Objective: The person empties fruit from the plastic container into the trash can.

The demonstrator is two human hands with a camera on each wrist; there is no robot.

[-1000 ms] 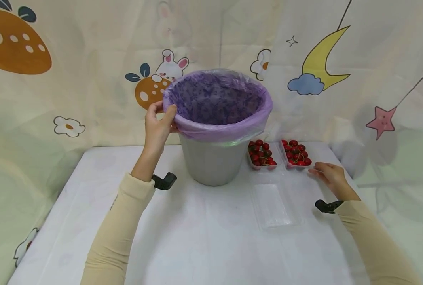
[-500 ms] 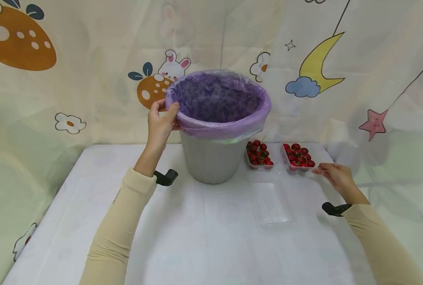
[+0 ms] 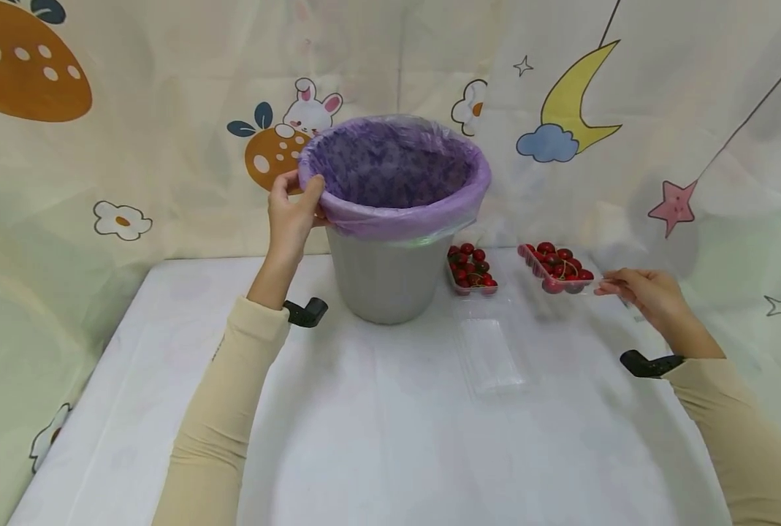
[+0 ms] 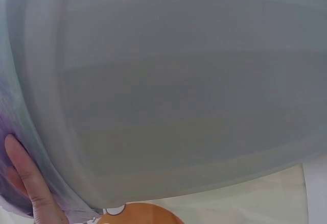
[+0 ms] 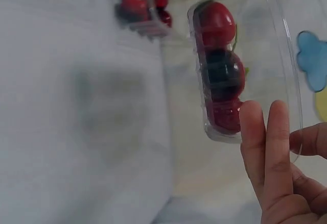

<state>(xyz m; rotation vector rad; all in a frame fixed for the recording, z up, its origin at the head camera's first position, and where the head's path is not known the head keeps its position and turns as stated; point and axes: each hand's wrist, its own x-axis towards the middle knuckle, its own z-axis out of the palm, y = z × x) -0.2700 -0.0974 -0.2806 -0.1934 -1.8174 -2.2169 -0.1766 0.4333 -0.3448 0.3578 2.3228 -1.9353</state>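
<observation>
Cherry tub (image 3: pixel 570 284) hangs above the table (image 3: pixel 390 424), edge pinched by the right hand (image 3: pixel 649 292); the left hand (image 3: pixel 291 215) grips the lined bin (image 3: pixel 390 281) at its rim; lifting seems the step, the next move calling for a level carry

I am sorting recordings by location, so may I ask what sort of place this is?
Probably a staged indoor tabletop: a cartoon-printed backdrop stands behind and beside a white table, and the person wears a black wrist device. The pictures do not show which building.
</observation>
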